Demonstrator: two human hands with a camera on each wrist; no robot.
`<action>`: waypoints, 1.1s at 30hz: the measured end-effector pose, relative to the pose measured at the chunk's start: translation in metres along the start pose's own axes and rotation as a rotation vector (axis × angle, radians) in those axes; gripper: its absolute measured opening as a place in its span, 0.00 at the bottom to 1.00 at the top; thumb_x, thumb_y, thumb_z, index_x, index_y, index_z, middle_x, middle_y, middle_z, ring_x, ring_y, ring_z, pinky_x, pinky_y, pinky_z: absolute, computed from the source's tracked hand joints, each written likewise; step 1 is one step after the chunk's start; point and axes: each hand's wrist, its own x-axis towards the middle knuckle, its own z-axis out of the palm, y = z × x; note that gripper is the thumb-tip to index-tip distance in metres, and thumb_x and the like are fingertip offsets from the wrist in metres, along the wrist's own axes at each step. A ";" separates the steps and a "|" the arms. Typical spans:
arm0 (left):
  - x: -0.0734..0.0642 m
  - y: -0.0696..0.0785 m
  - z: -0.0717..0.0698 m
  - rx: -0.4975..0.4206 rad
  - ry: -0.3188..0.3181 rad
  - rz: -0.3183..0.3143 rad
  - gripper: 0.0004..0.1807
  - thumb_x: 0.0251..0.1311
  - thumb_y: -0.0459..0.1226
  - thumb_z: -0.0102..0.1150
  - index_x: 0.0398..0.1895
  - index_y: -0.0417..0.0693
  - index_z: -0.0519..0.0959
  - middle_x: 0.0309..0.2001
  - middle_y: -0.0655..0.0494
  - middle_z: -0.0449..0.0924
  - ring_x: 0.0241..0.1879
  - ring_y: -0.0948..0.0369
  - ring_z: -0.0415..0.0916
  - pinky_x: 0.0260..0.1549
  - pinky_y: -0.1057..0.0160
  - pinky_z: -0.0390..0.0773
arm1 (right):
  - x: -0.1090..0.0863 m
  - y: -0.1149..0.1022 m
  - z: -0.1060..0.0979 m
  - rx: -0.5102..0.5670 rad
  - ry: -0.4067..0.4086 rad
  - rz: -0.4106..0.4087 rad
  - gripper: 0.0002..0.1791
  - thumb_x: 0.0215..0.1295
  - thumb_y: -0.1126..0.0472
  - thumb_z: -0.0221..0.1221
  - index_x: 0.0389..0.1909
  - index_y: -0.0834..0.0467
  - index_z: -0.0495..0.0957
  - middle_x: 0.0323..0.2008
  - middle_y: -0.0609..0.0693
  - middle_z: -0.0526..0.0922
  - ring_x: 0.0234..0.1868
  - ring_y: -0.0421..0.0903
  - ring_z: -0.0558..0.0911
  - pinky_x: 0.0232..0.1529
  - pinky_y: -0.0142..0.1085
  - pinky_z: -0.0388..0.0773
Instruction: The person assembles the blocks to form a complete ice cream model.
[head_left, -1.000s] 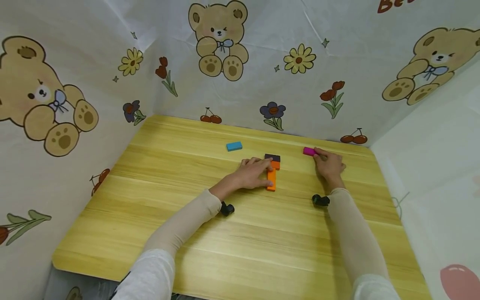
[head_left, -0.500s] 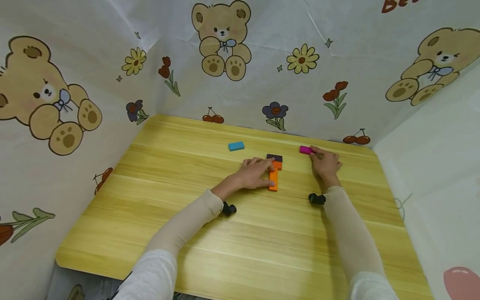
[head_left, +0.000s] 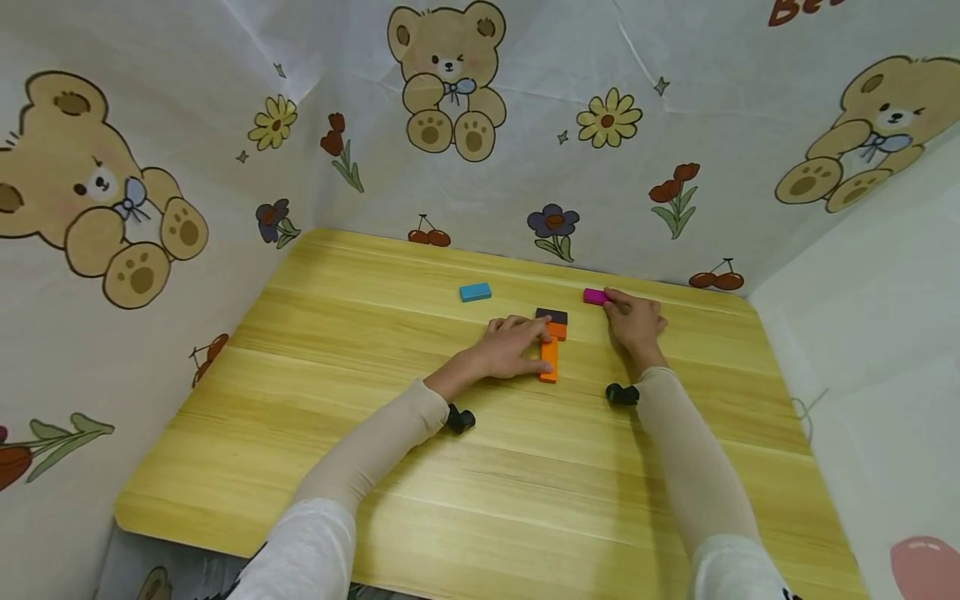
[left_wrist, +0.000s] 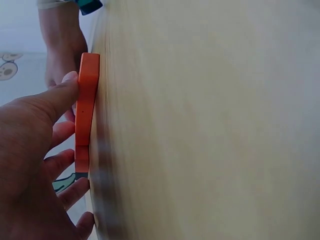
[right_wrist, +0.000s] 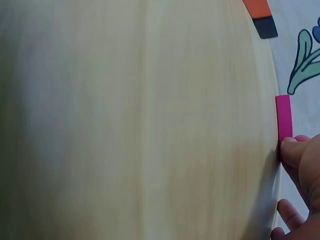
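Note:
My left hand point(head_left: 512, 348) holds a long orange block point(head_left: 549, 360) on the wooden table, its thumb near the close end and its index finger toward the far end. Beyond that lie a second orange block point(head_left: 558, 331) and a dark block point(head_left: 552, 316), lined up end to end; the left wrist view shows the long orange block point(left_wrist: 85, 112) side-on. To the right, my right hand point(head_left: 636, 323) pinches a magenta block point(right_wrist: 283, 115) by one end between thumb and fingers, low over the tabletop. Its gripped end is hidden by the fingertips.
A blue block point(head_left: 476, 292) lies on the table point(head_left: 465, 500) behind the left hand. A white cloth point(head_left: 480, 192) printed with bears and flowers rises along the back and sides. Black wrist cameras sit under both forearms.
My right hand has slid the magenta block leftward, closer to the dark block. The left hand stays on the orange block. The whole head view has shifted slightly.

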 end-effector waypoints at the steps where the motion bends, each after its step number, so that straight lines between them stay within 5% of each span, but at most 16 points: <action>1: 0.000 0.000 0.000 -0.001 -0.001 0.000 0.30 0.73 0.64 0.60 0.70 0.64 0.73 0.89 0.67 0.47 0.82 0.50 0.55 0.75 0.41 0.54 | 0.001 -0.002 0.001 -0.002 -0.002 -0.004 0.23 0.84 0.48 0.55 0.74 0.43 0.79 0.73 0.62 0.79 0.75 0.69 0.61 0.73 0.69 0.45; 8: 0.000 -0.001 -0.001 -0.012 0.015 -0.001 0.31 0.71 0.64 0.62 0.70 0.63 0.73 0.89 0.66 0.49 0.81 0.51 0.56 0.73 0.42 0.55 | 0.002 -0.015 0.006 -0.001 -0.014 -0.037 0.22 0.84 0.48 0.56 0.74 0.43 0.79 0.72 0.63 0.79 0.75 0.71 0.61 0.73 0.71 0.46; 15: 0.001 -0.001 -0.001 -0.015 0.014 -0.003 0.50 0.72 0.64 0.61 0.88 0.58 0.53 0.73 0.72 0.76 0.83 0.55 0.54 0.76 0.43 0.52 | 0.002 -0.028 0.018 0.003 -0.027 -0.039 0.22 0.84 0.50 0.56 0.74 0.44 0.79 0.71 0.63 0.80 0.74 0.68 0.62 0.74 0.68 0.45; 33: 0.001 -0.002 0.000 -0.007 0.006 -0.013 0.52 0.72 0.64 0.61 0.89 0.56 0.51 0.73 0.72 0.76 0.83 0.55 0.55 0.76 0.43 0.53 | 0.006 -0.050 0.042 0.017 -0.059 -0.128 0.22 0.82 0.47 0.58 0.73 0.42 0.80 0.71 0.59 0.81 0.70 0.68 0.63 0.70 0.67 0.49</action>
